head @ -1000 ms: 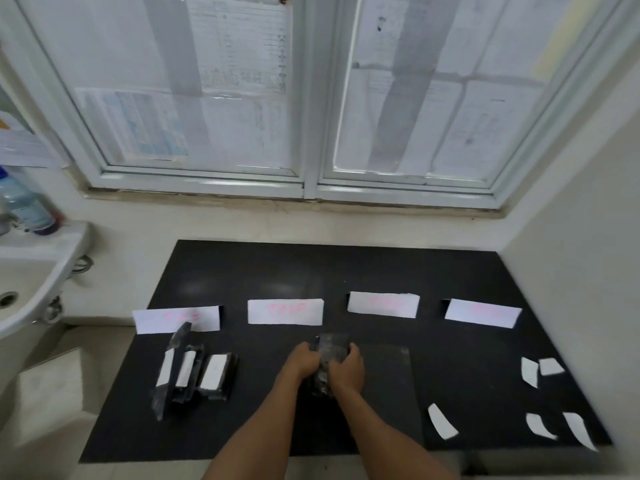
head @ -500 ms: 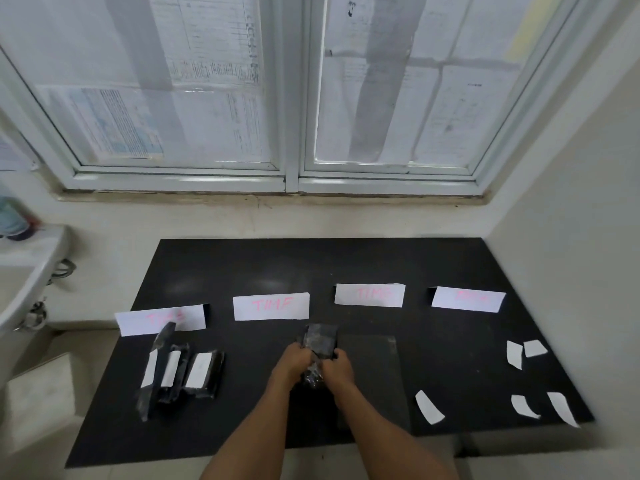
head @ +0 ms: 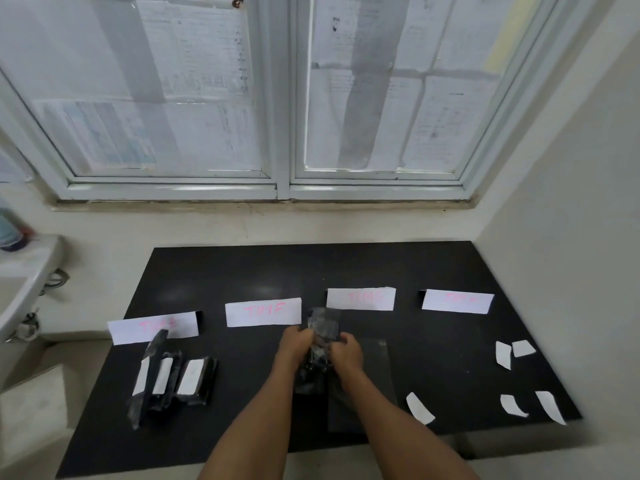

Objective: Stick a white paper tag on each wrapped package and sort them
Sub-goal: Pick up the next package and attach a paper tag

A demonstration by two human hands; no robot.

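My left hand [head: 294, 344] and my right hand [head: 346, 353] both grip a black plastic-wrapped package [head: 323, 327] held over the middle of the black table [head: 346, 268]. Its top end sticks up between my hands; the lower part is hidden behind them. Three wrapped packages [head: 173, 379] with white paper tags lie in a group at the left, below the leftmost white label card [head: 152, 327]. Loose white paper tags [head: 419, 407] lie at the right; one tag [head: 504, 355] is farther back.
Three more white label cards with pink writing [head: 263, 311] [head: 360, 298] [head: 457, 301] stand in a row across the table. A dark flat sheet [head: 367, 386] lies under my right forearm. A white sink [head: 20, 282] is at the left, a wall at the right, a window behind.
Both hands have kept hold of the black package and worked at it. The camera has shifted slightly; the tagged packages and loose tags have not moved.
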